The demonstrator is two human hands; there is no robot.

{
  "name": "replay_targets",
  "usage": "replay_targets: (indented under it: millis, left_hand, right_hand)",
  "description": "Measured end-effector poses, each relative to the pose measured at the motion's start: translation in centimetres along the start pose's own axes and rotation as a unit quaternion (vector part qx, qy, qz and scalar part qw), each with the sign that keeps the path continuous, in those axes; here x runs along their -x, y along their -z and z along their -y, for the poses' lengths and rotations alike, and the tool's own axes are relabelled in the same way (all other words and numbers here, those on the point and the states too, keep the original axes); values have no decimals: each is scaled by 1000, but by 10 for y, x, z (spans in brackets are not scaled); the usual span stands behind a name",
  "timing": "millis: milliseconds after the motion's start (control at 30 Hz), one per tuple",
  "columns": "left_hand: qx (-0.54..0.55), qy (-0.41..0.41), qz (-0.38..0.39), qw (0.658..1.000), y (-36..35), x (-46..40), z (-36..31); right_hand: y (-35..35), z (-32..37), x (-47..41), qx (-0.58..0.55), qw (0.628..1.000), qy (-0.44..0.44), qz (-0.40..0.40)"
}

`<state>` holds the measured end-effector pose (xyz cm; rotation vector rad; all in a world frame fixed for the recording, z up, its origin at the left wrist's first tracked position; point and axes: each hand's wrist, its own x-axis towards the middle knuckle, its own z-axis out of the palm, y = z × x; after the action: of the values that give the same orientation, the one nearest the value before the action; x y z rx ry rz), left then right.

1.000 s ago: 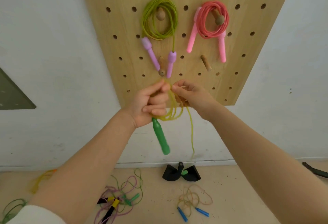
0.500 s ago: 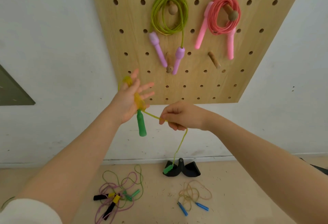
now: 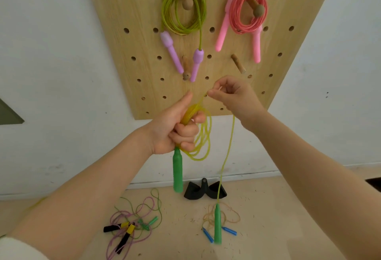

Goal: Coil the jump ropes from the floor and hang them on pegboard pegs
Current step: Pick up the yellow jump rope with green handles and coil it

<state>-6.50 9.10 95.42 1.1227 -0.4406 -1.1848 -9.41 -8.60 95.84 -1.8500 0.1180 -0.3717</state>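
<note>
Yellow rope hangs half-coiled from our left hand, fingers curled tight round the loops, thumb up, one green handle dangling below. Our right hand pinches the free strand, it seems, just below the pegboard. Risk: the second handle swings low and snags the floor ropes, loosening our loops.

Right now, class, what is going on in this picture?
A person is coiling a yellow jump rope. The left hand grips the gathered loops, one green handle hanging below it. The right hand pinches the free strand, whose other green handle dangles near the floor. Two coiled ropes already hang on the pegboard; more ropes lie uncoiled on the floor.
</note>
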Motion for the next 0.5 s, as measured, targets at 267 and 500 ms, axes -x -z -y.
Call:
replay_targets:
  millis: [267, 500]
  left_hand:
    - [170, -189, -79, 964, -14, -36, -10]
    - [-120, -175, -277, 937, -5, -71, 11]
  right_hand:
    - [3, -29, 34, 110, 976, -105, 159]
    - [48, -6, 52, 274, 904, -31, 327]
